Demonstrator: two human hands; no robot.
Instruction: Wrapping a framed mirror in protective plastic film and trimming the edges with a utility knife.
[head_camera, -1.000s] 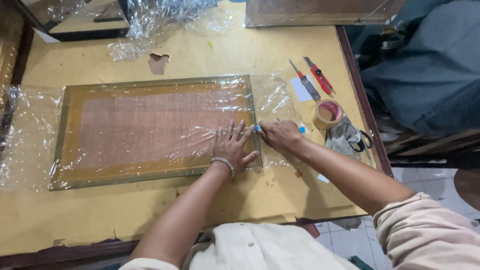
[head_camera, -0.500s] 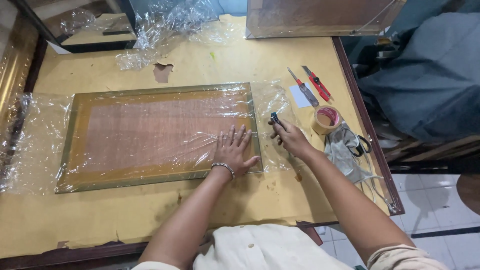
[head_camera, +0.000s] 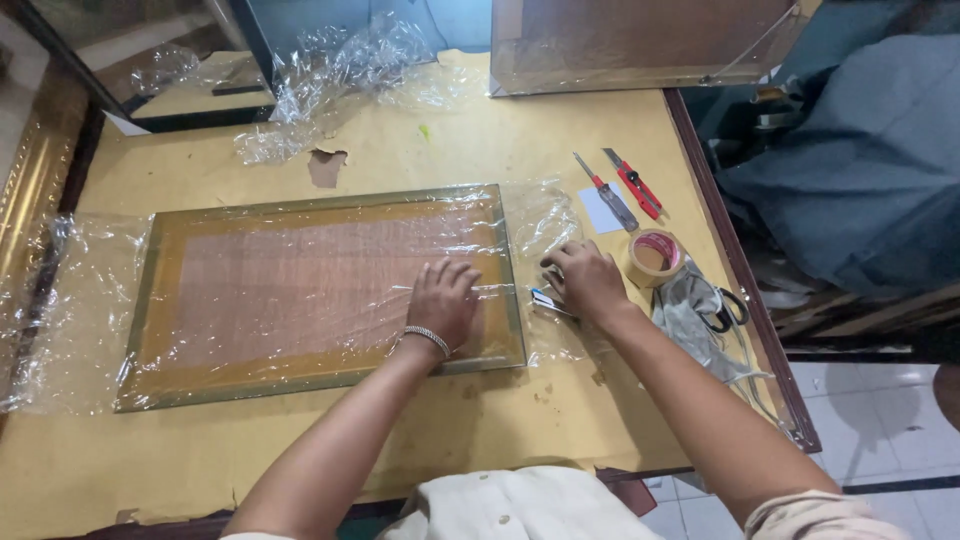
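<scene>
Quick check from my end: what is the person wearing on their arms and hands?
The left hand is bare, with a silver beaded bracelet on the wrist. The right hand wears nothing; a pale pinkish rolled-up sleeve shows near the elbow. No gloves or rings visible.

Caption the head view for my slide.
Left hand presses plastic-wrapped rectangular wooden frame; right hand holds small blade tool beside it.

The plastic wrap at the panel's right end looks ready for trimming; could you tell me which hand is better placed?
Probably the right hand: it holds a small cutter beside that end, while the left hand lies flat on the panel.
</scene>
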